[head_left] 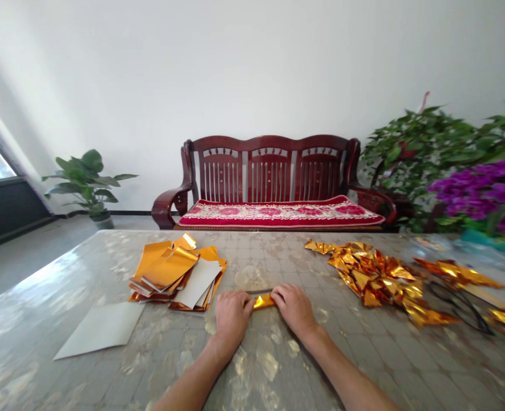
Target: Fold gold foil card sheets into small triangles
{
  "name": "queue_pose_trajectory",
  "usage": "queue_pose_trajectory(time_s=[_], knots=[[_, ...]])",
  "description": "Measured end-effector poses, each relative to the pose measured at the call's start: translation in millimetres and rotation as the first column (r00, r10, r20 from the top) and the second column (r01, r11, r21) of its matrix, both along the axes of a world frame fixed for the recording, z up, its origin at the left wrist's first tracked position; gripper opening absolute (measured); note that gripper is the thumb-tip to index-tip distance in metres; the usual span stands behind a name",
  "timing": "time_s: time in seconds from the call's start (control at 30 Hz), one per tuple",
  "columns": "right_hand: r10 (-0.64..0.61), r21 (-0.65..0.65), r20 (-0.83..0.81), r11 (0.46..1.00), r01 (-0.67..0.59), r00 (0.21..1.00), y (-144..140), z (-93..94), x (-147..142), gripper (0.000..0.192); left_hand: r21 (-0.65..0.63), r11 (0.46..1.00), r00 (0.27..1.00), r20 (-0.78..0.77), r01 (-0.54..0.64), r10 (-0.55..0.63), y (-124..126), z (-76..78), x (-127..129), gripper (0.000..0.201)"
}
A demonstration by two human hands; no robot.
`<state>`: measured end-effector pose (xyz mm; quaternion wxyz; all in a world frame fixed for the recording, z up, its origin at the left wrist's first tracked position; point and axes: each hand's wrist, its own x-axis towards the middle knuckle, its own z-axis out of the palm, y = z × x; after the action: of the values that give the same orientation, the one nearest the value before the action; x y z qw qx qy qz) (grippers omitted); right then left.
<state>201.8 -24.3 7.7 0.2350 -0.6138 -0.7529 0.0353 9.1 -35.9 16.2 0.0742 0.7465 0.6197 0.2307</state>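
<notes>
A narrow folded strip of gold foil paper [264, 301] lies on the table between my hands. My left hand [232, 313] grips its left end, fingers closed and thumb along the near side. At the right end, my right hand [294, 308] pinches the strip with fingers curled over it. The ends of the strip are hidden under my fingers. Left of my hands rests a loose stack of gold foil sheets [164, 265], some showing their pale backs. A pile of folded gold foil pieces [374, 274] spreads out on the right.
A single pale sheet [102, 330] lies at the left of the patterned table [149, 371]. Dark-framed glasses [461, 305] and clear plastic wrapping [432, 248] are at the right. Beyond the table stand a wooden bench [269, 177], a potted plant [92, 177] and purple flowers [487, 191].
</notes>
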Motion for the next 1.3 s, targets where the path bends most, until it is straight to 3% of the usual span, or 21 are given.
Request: queue_pose_trajectory(time_s=[0.53, 1.3], knots=[[-0.042, 0.035, 0.124, 0.999, 0.038, 0.991, 0.0, -2.4, -2.9, 0.014, -0.062, 0.988, 0.99, -0.005, -0.138, 0.138, 6.2, 0.5, -4.3, 0.026], [-0.114, 0.024, 0.111, 0.993, 0.112, 0.987, -1.7, 1.5, -6.8, 0.012, -0.107, 0.979, 0.985, -0.033, -0.175, 0.172, 12.0, 2.0, -8.2, 0.027]])
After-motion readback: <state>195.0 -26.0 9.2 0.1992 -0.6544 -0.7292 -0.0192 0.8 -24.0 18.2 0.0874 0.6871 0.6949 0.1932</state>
